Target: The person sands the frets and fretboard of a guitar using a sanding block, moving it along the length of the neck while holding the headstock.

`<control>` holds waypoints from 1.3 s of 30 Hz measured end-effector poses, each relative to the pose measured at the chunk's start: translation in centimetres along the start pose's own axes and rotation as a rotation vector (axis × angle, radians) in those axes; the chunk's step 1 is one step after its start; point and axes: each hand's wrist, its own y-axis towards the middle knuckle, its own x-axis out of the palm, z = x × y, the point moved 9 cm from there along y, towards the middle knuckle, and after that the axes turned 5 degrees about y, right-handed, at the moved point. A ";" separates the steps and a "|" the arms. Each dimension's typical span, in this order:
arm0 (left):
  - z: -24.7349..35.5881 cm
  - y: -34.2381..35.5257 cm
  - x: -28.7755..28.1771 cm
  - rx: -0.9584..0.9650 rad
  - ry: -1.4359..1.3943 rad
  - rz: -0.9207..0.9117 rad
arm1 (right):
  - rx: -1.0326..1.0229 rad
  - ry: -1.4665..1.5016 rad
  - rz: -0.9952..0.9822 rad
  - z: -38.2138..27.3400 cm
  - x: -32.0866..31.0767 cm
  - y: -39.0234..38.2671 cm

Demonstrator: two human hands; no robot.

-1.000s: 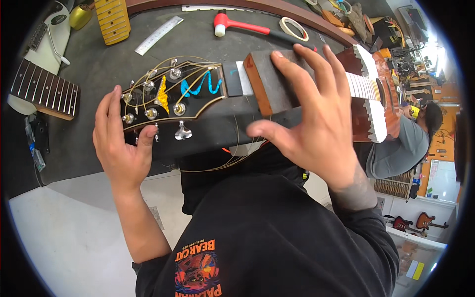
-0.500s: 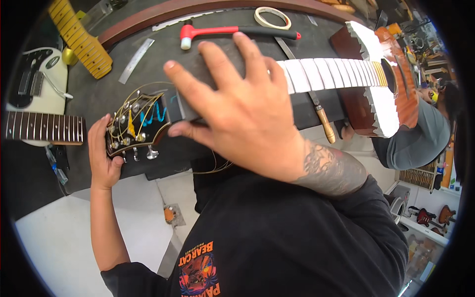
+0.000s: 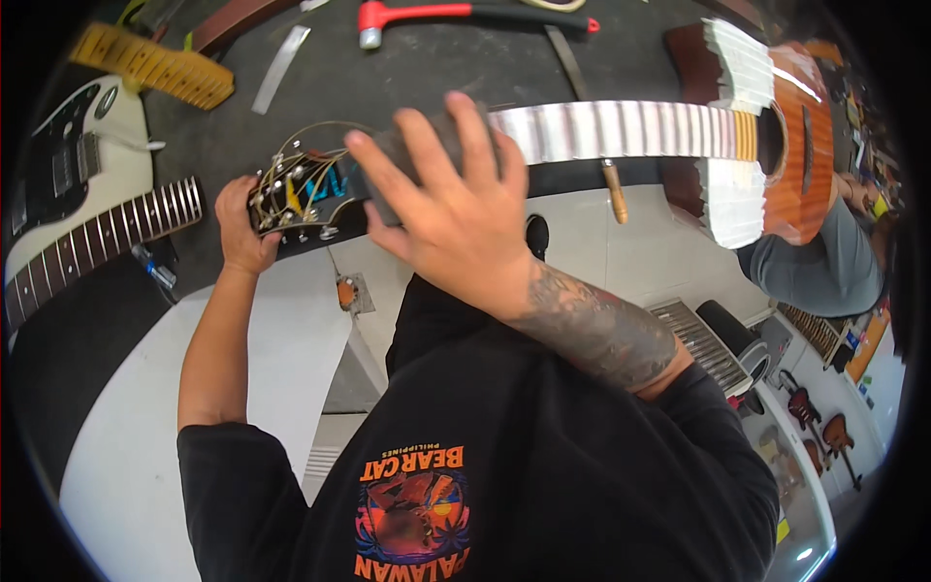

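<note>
An acoustic guitar lies across the bench, its headstock (image 3: 323,186) at left and its brown body (image 3: 810,131) at right. My left hand (image 3: 247,228) is closed around the headstock's end, near the tuners and loose curled strings. My right hand (image 3: 451,209) rests over the upper neck with fingers spread across a dark block (image 3: 392,147), thumb on the near side; the block is mostly hidden and slightly blurred. White covering with crosswise bands lies along the visible fretboard (image 3: 601,131). White masking tape (image 3: 732,209) covers the body beside the fretboard's end.
A red-and-black hammer (image 3: 427,12), a steel ruler (image 3: 281,68) and a wooden-handled file (image 3: 615,192) lie around the neck. At left are a loose maple neck (image 3: 155,66) and a white electric guitar (image 3: 121,126). Another person's grey-clothed limb (image 3: 810,267) shows at right.
My right hand has shifted left along the neck toward the headstock, uncovering more of the fretboard. The left hand still grips the headstock. The whole view has shifted.
</note>
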 end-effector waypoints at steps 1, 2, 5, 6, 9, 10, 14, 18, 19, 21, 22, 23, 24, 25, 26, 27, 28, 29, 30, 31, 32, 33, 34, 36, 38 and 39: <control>0.1 0.5 0.0 0.003 0.007 -0.006 | 0.004 -0.018 0.012 -0.2 -0.3 -1.0; 0.2 0.9 0.1 0.006 0.010 -0.010 | -0.010 -0.037 0.050 -0.4 -0.5 -1.9; 0.4 0.9 -0.1 0.022 0.008 -0.011 | -0.015 -0.089 0.072 -0.7 -0.7 -2.6; 0.2 0.8 -0.1 0.030 0.020 -0.015 | 0.008 -0.129 0.077 -0.8 -0.6 -2.3; 0.8 1.2 0.0 0.056 0.016 -0.003 | 0.009 -0.175 0.164 -0.1 0.5 1.2; 0.9 1.0 0.0 0.059 0.024 -0.012 | 0.007 -0.203 0.189 0.0 0.8 1.9; 0.8 0.8 0.1 0.068 0.019 -0.001 | 0.013 -0.196 0.203 -1.1 0.1 -1.5; 0.9 0.9 0.1 0.077 0.010 -0.010 | 0.051 -0.216 0.252 -1.2 0.3 -1.5; 0.9 1.1 0.1 0.085 0.020 -0.004 | 0.044 -0.209 0.258 -0.7 0.8 0.1; 0.9 0.9 0.1 0.088 0.028 -0.002 | 0.035 -0.257 0.234 -1.0 0.8 1.5; 0.9 1.0 0.0 0.092 0.030 0.002 | 0.023 -0.259 0.253 -1.1 0.8 1.3; 0.9 1.0 -0.1 0.089 0.032 0.009 | 0.027 -0.251 0.245 -1.4 0.5 0.3; 0.8 0.9 -0.1 0.086 0.028 0.011 | 0.030 -0.243 0.236 -1.9 0.1 -1.3; 0.7 0.9 0.0 0.086 0.028 -0.005 | 0.028 -0.209 0.254 -2.4 -0.2 -2.1; 0.7 0.9 0.1 0.086 0.029 -0.019 | 0.021 -0.208 0.254 -2.1 0.0 -2.1; 0.8 1.0 0.1 0.077 0.028 -0.014 | 0.020 -0.242 0.266 -1.8 0.0 -1.6; 0.7 1.0 0.1 0.082 0.030 -0.014 | 0.029 -0.277 0.281 -1.9 0.2 -0.8; 0.7 1.0 0.2 0.090 0.034 -0.007 | 0.012 -0.274 0.350 -1.2 0.7 0.7; 0.7 1.1 0.2 0.098 0.039 0.002 | 0.002 -0.289 0.358 -0.8 1.0 2.0; 0.7 1.0 0.2 0.093 0.040 0.009 | -0.035 -0.294 0.353 -1.3 1.0 2.2; 0.7 1.0 0.1 0.096 0.047 0.005 | -0.072 -0.300 0.349 -1.8 1.1 2.1; 0.8 1.0 0.0 0.100 0.054 0.002 | -0.036 -0.291 0.349 -1.8 0.8 0.7; 0.8 0.9 -0.2 0.090 0.059 0.015 | -0.007 -0.278 0.348 -2.1 0.3 -1.3; 0.6 0.7 -0.2 0.091 0.074 0.038 | 0.006 -0.269 0.324 -2.5 0.3 -3.1; 0.8 1.2 -0.2 0.087 0.065 0.059 | -0.017 -0.291 0.392 -2.2 0.2 -1.7; 0.7 1.2 -0.2 0.087 0.059 0.054 | -0.028 -0.298 0.424 -1.7 0.6 -0.3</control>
